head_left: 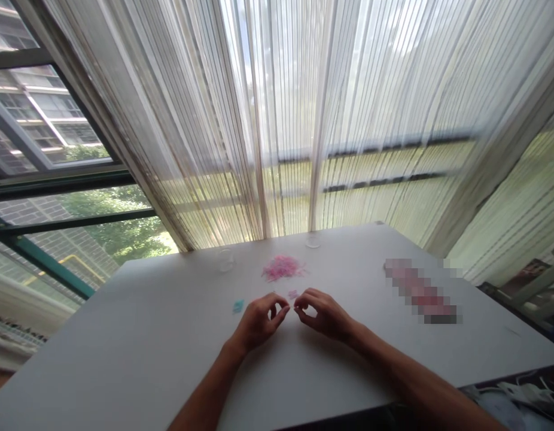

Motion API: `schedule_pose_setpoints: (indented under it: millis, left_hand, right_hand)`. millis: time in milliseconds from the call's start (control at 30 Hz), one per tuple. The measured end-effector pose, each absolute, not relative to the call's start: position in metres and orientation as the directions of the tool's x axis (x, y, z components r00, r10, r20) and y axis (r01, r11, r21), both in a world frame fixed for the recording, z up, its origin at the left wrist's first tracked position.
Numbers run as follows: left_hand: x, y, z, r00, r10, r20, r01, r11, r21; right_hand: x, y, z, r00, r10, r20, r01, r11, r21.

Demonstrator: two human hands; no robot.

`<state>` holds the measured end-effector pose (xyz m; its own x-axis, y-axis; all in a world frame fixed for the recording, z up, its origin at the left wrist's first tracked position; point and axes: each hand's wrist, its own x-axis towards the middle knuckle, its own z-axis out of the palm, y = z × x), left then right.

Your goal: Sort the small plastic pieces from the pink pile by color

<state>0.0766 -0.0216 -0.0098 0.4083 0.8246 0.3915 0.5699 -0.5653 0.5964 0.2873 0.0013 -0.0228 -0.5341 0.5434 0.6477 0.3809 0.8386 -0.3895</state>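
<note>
My left hand [259, 323] and my right hand [324, 314] rest low on the white table [124, 335], fingers curled, their fingertips almost meeting. Whether a fine strand lies between the fingertips is too small to tell. Just above them lies a small pink piece [292, 294]. Farther back sits a loose heap of fine pink strands [281, 268]. A small turquoise piece [238, 306] lies left of my left hand.
Two clear glass cups [226, 260] [312, 241] stand near the far edge of the table. A long pixelated pink object [420, 291] lies to the right. Sheer striped curtains [277, 120] and a window [48, 120] rise behind the table.
</note>
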Motion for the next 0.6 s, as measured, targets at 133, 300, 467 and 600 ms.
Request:
schedule_pose_setpoints:
  millis: [133, 300, 467, 600]
  left_hand:
    - [0.0760, -0.0236, -0.0071, 0.426, 0.816, 0.391, 0.597, -0.578, 0.556]
    - [0.0780, -0.0246, -0.0051, 0.441, 0.805, 0.397, 0.622, -0.593, 0.512]
    - [0.0795, -0.0247, -0.0054, 0.460, 0.789, 0.407, 0.648, -0.611, 0.454]
    - [0.0795, -0.0248, -0.0057, 0.467, 0.780, 0.416, 0.647, -0.622, 0.440]
  right_hand:
    - [0.2876, 0.0007, -0.0216, -0.532, 0.556, 0.638, 0.386, 0.830, -0.402]
    - [0.2884, 0.0009, -0.0214, -0.524, 0.566, 0.636, 0.392, 0.824, -0.409]
    - [0.2889, 0.0024, -0.0240, -0.524, 0.563, 0.639, 0.393, 0.826, -0.405]
    - [0.2887, 0.0027, -0.0244, -0.527, 0.554, 0.645, 0.389, 0.831, -0.397]
